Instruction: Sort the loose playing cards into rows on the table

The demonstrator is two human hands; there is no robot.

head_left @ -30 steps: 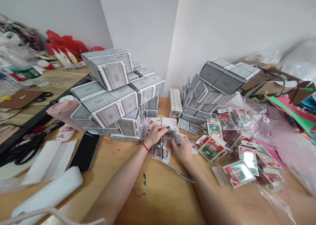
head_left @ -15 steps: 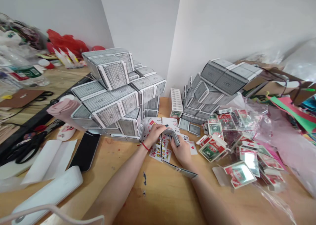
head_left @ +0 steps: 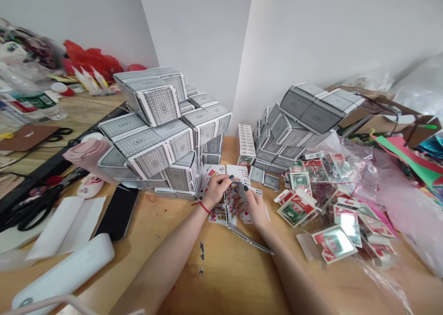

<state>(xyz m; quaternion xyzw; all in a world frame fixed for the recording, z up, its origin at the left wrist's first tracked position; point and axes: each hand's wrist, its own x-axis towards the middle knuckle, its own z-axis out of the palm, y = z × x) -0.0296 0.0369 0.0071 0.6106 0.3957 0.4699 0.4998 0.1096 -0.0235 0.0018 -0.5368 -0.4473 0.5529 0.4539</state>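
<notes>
My left hand [head_left: 217,189] and my right hand [head_left: 254,207] meet over playing cards [head_left: 221,211] lying face up on the wooden table [head_left: 221,269]. The left hand's fingers curl down and pinch at cards beside the grey block pile. My right hand grips a small grey stack of cards [head_left: 243,193] between thumb and fingers. A thin folded strip of cards [head_left: 249,239] runs along the table under my right wrist.
A big pile of grey patterned card blocks [head_left: 159,130] stands at the left, another pile [head_left: 297,121] at the right. Opened red-green card boxes [head_left: 321,204] lie in clear plastic at the right. A black phone [head_left: 119,212], scissors [head_left: 34,209] and white paper [head_left: 65,227] lie at the left.
My right hand has shifted slightly left and down with its grey stack. The left hand stays pinching at the cards. The pile of face-up cards looks a little more spread.
</notes>
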